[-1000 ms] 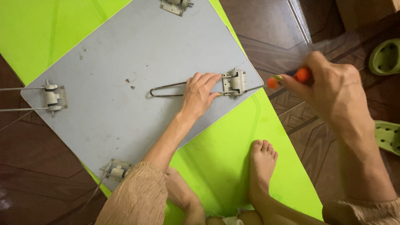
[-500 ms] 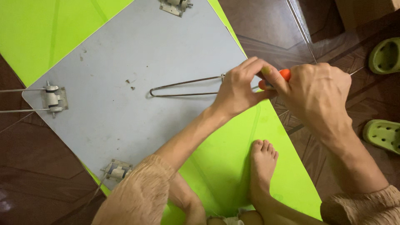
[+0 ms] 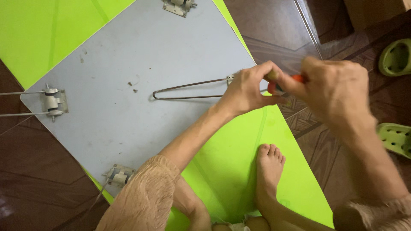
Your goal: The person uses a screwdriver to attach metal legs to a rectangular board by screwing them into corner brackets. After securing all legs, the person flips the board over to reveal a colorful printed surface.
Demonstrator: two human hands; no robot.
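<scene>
hands (image 3: 291, 87) w/ orange-handled screwdriver (image 3: 286, 83), gray board (image 3: 128, 68)

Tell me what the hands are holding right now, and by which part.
Both the right hand and left hand grip a screwdriver by its orange handle, at the grey board's edge.

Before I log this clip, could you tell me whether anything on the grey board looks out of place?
Only small things: a few dark crumbs or chips lie scattered on the grey board, left of the folded wire leg. Nothing else looks askew or damaged.
</scene>
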